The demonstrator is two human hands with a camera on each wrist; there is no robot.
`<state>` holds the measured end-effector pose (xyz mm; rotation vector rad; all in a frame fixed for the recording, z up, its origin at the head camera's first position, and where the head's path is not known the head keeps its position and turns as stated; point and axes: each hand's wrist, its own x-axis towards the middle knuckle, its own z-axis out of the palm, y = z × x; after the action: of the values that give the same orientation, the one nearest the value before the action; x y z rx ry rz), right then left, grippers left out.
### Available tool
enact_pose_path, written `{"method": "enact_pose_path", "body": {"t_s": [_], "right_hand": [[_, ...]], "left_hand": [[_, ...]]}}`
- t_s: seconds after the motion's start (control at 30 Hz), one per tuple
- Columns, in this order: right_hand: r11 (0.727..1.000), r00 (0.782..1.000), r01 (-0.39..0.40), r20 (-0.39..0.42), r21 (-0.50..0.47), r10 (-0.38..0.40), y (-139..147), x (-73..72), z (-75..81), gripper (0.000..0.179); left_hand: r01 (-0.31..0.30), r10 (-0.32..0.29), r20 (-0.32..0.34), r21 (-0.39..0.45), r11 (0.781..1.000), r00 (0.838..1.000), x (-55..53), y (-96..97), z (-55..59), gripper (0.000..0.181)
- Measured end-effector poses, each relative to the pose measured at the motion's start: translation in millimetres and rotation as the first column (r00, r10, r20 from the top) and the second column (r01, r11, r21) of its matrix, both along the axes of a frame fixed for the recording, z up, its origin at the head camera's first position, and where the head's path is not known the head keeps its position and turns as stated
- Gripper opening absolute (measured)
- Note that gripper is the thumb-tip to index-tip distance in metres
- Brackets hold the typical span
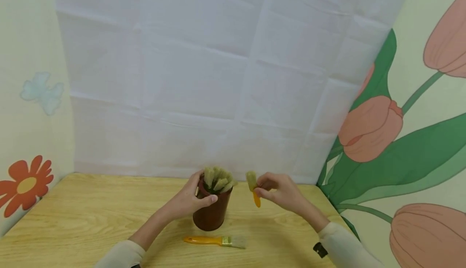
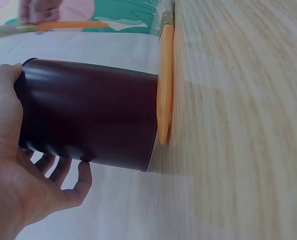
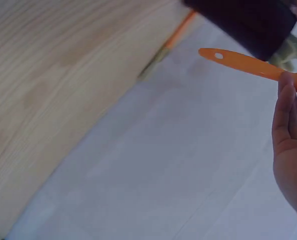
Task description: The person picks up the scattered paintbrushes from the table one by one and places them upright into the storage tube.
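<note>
A dark brown cylindrical pot (image 1: 212, 214) stands on the wooden table, packed with several paintbrushes (image 1: 219, 178), bristles up. My left hand (image 1: 189, 198) grips the pot near its rim, thumb on the near side and fingers curled round the far side. To the right of the pot, my right hand (image 1: 278, 190) pinches a paintbrush (image 3: 248, 66) with an orange handle, held in the air with bristles up and handle pointing down. Another orange-handled paintbrush (image 1: 204, 240) lies flat on the table in front of the pot, its bristles to the right.
The light wooden table (image 1: 91, 211) meets a creased white sheet (image 1: 189, 78) at the back. Printed panels with a red flower (image 1: 27, 185) on the left and pink tulips (image 1: 371, 128) on the right flank it.
</note>
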<state>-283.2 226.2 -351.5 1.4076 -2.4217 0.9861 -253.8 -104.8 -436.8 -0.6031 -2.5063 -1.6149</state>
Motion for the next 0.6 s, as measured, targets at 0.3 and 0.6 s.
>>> {"method": "enact_pose_path", "body": {"t_s": [0.3, 0.6], "right_hand": [[0.976, 0.985, -0.063, 0.145, -0.207, 0.095, -40.0, 12.2, 23.7, 0.008], [0.929, 0.945, -0.139, 0.235, -0.344, 0.229, -53.0, 4.2, 27.3, 0.007]], "left_hand": [[-0.002, 0.002, -0.029, 0.008, 1.000, 1.000, 1.7, -3.2, -0.2, 0.103], [-0.008, 0.008, 0.000, 0.006, 1.000, 1.000, 1.3, 0.1, 0.3, 0.105]]}}
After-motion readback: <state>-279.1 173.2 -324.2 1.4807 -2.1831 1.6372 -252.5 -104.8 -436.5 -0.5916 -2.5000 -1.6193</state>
